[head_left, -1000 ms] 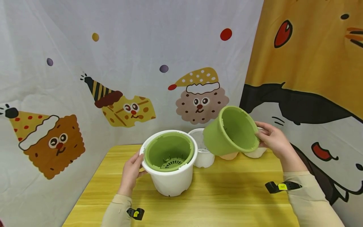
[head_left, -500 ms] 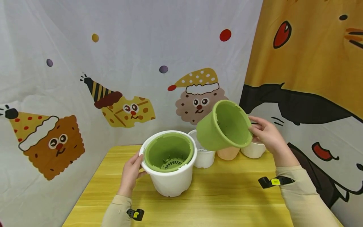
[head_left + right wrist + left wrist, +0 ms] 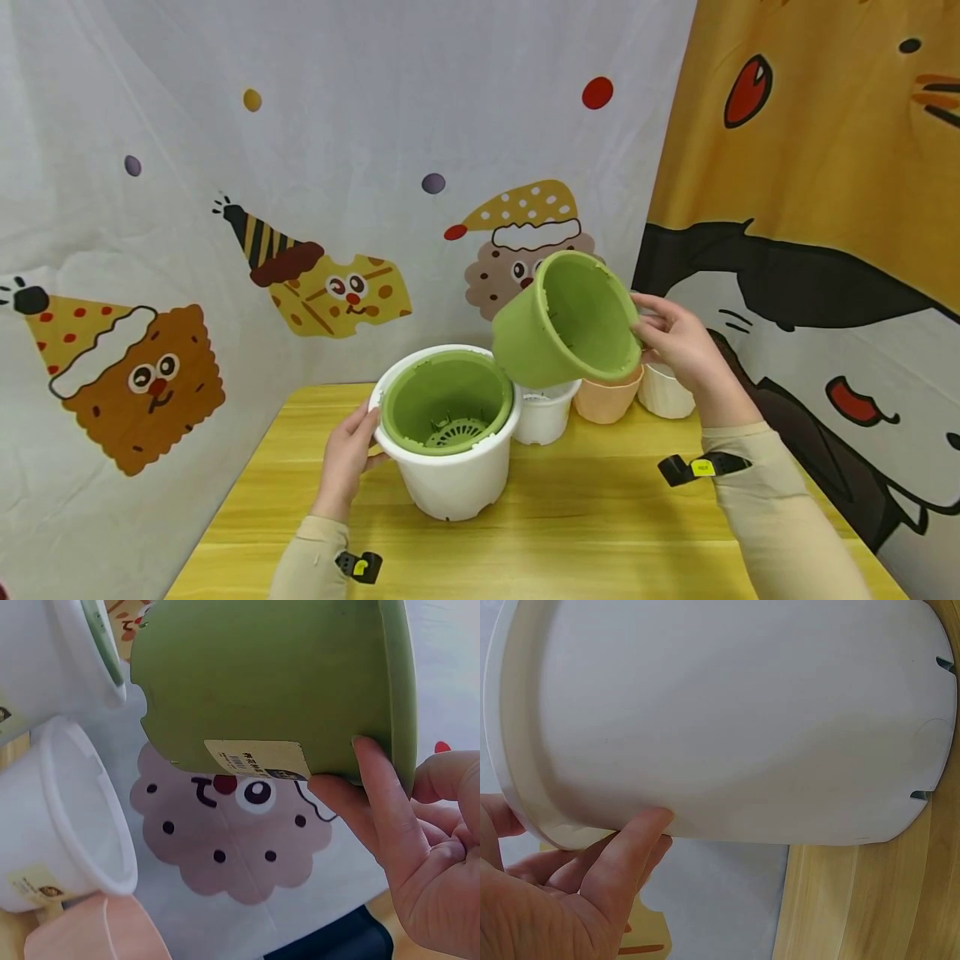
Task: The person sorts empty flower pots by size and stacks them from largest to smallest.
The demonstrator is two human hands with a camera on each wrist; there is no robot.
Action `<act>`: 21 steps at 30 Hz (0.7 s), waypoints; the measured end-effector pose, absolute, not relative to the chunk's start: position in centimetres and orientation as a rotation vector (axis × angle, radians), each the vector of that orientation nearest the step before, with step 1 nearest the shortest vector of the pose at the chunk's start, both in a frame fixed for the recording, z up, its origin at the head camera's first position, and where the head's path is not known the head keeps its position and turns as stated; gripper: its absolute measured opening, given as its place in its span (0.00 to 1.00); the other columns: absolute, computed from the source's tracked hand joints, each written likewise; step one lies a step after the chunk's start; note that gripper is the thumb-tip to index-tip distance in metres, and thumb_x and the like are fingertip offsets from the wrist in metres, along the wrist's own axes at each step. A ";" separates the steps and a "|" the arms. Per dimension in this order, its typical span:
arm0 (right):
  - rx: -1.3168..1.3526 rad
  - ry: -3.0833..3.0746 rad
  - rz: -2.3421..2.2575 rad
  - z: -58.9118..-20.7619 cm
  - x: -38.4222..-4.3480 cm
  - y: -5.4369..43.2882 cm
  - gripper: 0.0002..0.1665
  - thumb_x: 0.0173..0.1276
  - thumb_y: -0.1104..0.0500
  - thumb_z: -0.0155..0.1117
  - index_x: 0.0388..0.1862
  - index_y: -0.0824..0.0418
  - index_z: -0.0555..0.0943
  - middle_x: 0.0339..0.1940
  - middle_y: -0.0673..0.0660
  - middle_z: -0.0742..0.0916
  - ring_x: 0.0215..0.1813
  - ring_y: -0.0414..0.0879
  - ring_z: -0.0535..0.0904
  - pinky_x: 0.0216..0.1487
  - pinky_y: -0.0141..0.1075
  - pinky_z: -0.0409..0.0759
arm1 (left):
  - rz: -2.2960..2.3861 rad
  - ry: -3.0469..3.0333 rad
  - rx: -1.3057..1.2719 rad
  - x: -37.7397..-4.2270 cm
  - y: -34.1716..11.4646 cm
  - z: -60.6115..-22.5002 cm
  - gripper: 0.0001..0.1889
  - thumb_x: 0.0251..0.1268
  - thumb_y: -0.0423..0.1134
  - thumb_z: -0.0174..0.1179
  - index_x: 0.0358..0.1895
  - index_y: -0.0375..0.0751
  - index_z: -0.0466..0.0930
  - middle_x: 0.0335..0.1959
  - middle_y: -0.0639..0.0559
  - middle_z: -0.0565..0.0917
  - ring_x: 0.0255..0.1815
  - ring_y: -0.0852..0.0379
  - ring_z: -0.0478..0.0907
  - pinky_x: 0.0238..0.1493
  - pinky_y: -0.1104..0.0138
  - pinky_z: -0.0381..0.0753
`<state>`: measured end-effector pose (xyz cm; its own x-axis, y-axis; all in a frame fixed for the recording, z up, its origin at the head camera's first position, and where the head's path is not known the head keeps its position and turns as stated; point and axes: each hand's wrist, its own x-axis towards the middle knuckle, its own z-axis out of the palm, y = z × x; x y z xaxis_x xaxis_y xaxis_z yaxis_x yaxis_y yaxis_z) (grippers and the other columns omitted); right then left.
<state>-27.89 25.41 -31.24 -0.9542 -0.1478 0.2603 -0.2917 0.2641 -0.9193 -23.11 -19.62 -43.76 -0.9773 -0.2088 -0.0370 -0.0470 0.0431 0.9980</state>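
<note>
A large white flowerpot (image 3: 453, 487) stands upright on the table, a green flowerpot (image 3: 450, 400) nested inside it. My left hand (image 3: 350, 458) grips the white pot's rim at its left side; the left wrist view has my fingers (image 3: 630, 855) under the rim against the wall. Up in the air, my right hand (image 3: 686, 350) holds a second green flowerpot (image 3: 525, 337) by its rim, tilted with its mouth toward the right. A paper label (image 3: 259, 759) shows on its side in the right wrist view. Its base overlaps the nested pots' right edge in the head view.
Behind the raised pot, a smaller white pot (image 3: 542, 421), a peach pot (image 3: 607, 402) and a cream pot (image 3: 666, 394) stand in a row along the back of the wooden table (image 3: 585, 517). A printed curtain (image 3: 337, 125) hangs close behind the table.
My right hand has carried the raised green pot left and slightly up, toward the nested pots. More of the peach and cream pots shows. My left hand and the white pot have stayed put.
</note>
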 end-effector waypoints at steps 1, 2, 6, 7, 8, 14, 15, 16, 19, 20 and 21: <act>0.433 -2.390 1.800 -31.2 -28.0 25.2 0.33 0.78 0.61 0.54 0.77 0.67 0.59 0.44 0.47 0.87 0.33 0.40 0.84 0.34 0.34 0.86 | -2.079 -2.179 0.269 -23.1 -19.6 -43.8 0.28 0.77 0.49 0.53 0.73 0.42 0.66 0.68 0.38 0.72 0.48 0.56 0.80 0.41 0.63 0.87; 0.447 -2.381 1.814 -31.1 -28.0 25.0 0.32 0.78 0.62 0.54 0.77 0.67 0.59 0.43 0.47 0.87 0.33 0.40 0.84 0.34 0.34 0.86 | -2.080 -2.178 0.268 -23.1 -19.6 -43.8 0.28 0.77 0.49 0.53 0.73 0.42 0.66 0.68 0.38 0.72 0.48 0.56 0.80 0.41 0.63 0.87; 0.480 -2.350 1.852 -30.9 -28.2 24.2 0.32 0.78 0.63 0.53 0.76 0.69 0.59 0.42 0.45 0.87 0.33 0.40 0.84 0.34 0.33 0.86 | -2.079 -2.176 0.264 -23.2 -19.6 -43.8 0.28 0.77 0.49 0.53 0.73 0.42 0.66 0.68 0.37 0.72 0.47 0.57 0.81 0.41 0.64 0.87; 0.489 -2.343 1.863 -30.9 -28.2 23.9 0.32 0.78 0.64 0.52 0.76 0.69 0.58 0.42 0.45 0.87 0.33 0.40 0.84 0.34 0.33 0.86 | -2.079 -2.175 0.264 -23.2 -19.6 -43.8 0.28 0.77 0.49 0.53 0.73 0.41 0.66 0.68 0.37 0.72 0.47 0.57 0.81 0.41 0.64 0.87; 0.495 -2.334 1.875 -30.8 -28.3 23.7 0.31 0.78 0.64 0.52 0.76 0.70 0.59 0.42 0.45 0.87 0.33 0.40 0.84 0.34 0.32 0.86 | -2.079 -2.175 0.261 -23.2 -19.6 -43.8 0.28 0.77 0.49 0.53 0.73 0.41 0.66 0.68 0.37 0.72 0.47 0.57 0.81 0.41 0.63 0.87; 0.524 -2.319 1.891 -30.5 -28.3 22.4 0.30 0.78 0.65 0.53 0.75 0.70 0.60 0.43 0.49 0.87 0.33 0.40 0.85 0.35 0.33 0.87 | -2.075 -2.183 0.262 -23.1 -19.6 -43.8 0.28 0.76 0.50 0.53 0.74 0.43 0.66 0.68 0.38 0.72 0.48 0.56 0.80 0.41 0.64 0.87; 0.525 -2.321 1.889 -30.4 -28.3 22.2 0.30 0.78 0.66 0.53 0.75 0.70 0.61 0.43 0.50 0.87 0.33 0.40 0.85 0.35 0.33 0.87 | -2.074 -2.185 0.267 -23.1 -19.6 -43.8 0.28 0.76 0.51 0.53 0.74 0.43 0.66 0.68 0.38 0.72 0.48 0.57 0.80 0.41 0.64 0.87; 0.527 -2.322 1.887 -30.3 -28.3 22.1 0.30 0.77 0.66 0.53 0.75 0.70 0.61 0.44 0.52 0.87 0.33 0.40 0.85 0.35 0.33 0.87 | -2.074 -2.186 0.271 -23.2 -19.7 -43.9 0.28 0.76 0.51 0.53 0.74 0.44 0.66 0.67 0.39 0.72 0.48 0.57 0.80 0.41 0.64 0.87; 0.535 -2.325 1.890 -30.2 -28.3 21.7 0.30 0.77 0.66 0.53 0.75 0.70 0.61 0.46 0.57 0.87 0.33 0.40 0.85 0.35 0.34 0.87 | -2.077 -2.185 0.283 -23.2 -19.7 -43.9 0.28 0.76 0.51 0.53 0.73 0.45 0.67 0.67 0.40 0.73 0.47 0.58 0.80 0.42 0.64 0.87; 0.539 -2.326 1.891 -30.1 -28.4 21.5 0.30 0.77 0.67 0.53 0.75 0.70 0.61 0.46 0.59 0.87 0.33 0.40 0.85 0.35 0.34 0.87 | -2.077 -2.186 0.283 -23.2 -19.7 -43.9 0.28 0.76 0.51 0.53 0.73 0.45 0.67 0.67 0.41 0.73 0.47 0.59 0.80 0.42 0.63 0.87; 0.540 -2.325 1.896 -30.1 -28.4 21.3 0.30 0.77 0.67 0.53 0.75 0.70 0.61 0.46 0.59 0.87 0.33 0.40 0.85 0.34 0.34 0.87 | -2.082 -2.184 0.285 -23.2 -19.7 -43.9 0.27 0.76 0.51 0.53 0.73 0.45 0.67 0.67 0.41 0.74 0.47 0.59 0.80 0.42 0.63 0.87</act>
<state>-28.39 21.34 -30.08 -0.9331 -0.2120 0.2906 -0.3274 0.1655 -0.9303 -23.23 -19.70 -43.88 -0.9762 -0.2113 -0.0489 -0.0590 0.0415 0.9974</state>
